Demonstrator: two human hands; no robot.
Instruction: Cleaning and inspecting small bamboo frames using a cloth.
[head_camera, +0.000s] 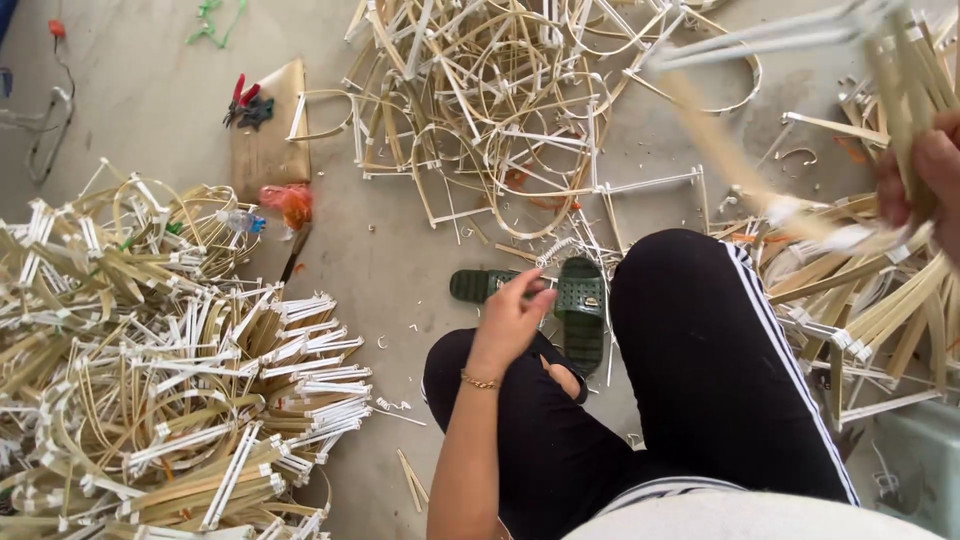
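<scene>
My right hand (925, 180) was up at the right edge of my view, closed around a bundle of bamboo strips (905, 80) that stood upright from my grip and ran out past the top of the frame. A few longer strips (760, 40) swept across to the left of it, blurred, so I could not tell whether they belonged to the same bundle. My left hand (512, 315) hung over my knees, holding nothing, its fingers loosely curled and drawn near together; the bundle was well apart from it, off to the upper right. I sat on the concrete floor (400, 250) in black trousers (700, 370) with a white side stripe, and a pair of green sandals (570, 300) lay just beyond my left hand. A heap of taped bamboo frames (170, 390) lay at my left, a looser tangle of bent frames (490, 110) ahead, and more strips (880, 300) under my right hand. Red-handled pliers (245, 100) rested on a board (268, 145).
</scene>
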